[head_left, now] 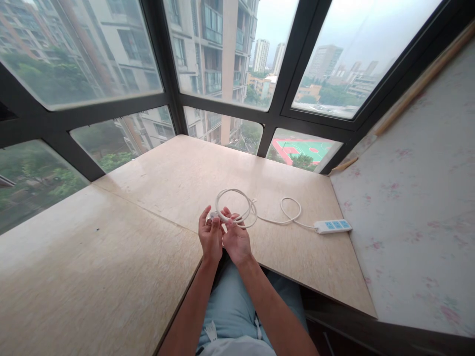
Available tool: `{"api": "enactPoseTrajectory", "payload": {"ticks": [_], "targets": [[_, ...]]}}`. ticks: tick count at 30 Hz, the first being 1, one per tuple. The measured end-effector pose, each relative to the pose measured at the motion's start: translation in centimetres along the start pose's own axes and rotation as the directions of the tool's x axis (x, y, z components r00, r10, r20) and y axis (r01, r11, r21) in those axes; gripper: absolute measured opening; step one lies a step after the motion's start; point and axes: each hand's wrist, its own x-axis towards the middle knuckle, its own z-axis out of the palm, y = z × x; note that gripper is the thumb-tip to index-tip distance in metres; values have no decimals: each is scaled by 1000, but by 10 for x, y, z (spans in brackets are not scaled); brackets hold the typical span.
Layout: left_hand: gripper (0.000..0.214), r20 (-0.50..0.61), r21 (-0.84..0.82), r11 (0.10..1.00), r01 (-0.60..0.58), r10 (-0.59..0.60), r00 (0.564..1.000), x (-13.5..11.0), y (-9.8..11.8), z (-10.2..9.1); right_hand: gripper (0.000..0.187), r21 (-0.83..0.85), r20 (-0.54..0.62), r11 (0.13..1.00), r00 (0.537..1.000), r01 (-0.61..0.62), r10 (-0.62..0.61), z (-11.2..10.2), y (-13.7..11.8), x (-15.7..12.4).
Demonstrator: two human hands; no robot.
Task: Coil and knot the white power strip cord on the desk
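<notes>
A white power cord [234, 190] is looped into a loose coil, held up just above the stone-look ledge. My right hand [237, 240] has its fingers closed round the lower side of this coil. Close beside it, my left hand [211, 238] pinches the cord's plug end [214, 215], which the fingers partly hide. From the coil the cord runs right along the ledge, makes one open loop, and enters a white power strip [333, 226] with blue socket faces. The strip lies flat near the wall.
The beige ledge [141, 257] has a seam across it and its front edge borders my legs. Dark window frames [222, 114] rise behind it. A flowered papered wall [415, 222] stands at the right, with a wooden trim strip [345, 165] by the window.
</notes>
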Motion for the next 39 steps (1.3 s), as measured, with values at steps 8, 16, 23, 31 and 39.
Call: {"api": "enactPoseTrajectory", "payload": {"ticks": [8, 16, 23, 31, 39], "targets": [[44, 13, -203, 915, 350, -355, 935, 14, 3, 9, 19, -117, 5, 992, 999, 52, -52, -9, 7, 5], [53, 23, -303, 869, 392, -404, 914, 15, 5, 11, 25, -186, 51, 982, 998, -15, 25, -34, 8, -9], [42, 29, -291, 870, 398, -408, 913, 20, 26, 10, 23, 62, -112, 998, 994, -4, 11, -59, -32, 0], [44, 187, -202, 699, 686, -660, 728, 13, 37, -9, 23, 95, -250, 967, 934, -238, 255, -94, -108, 49], [51, 187, -15, 584, 811, -795, 577, 32, 72, -44, 22, -41, -412, 995, 909, -93, 68, -123, -209, 68]]}}
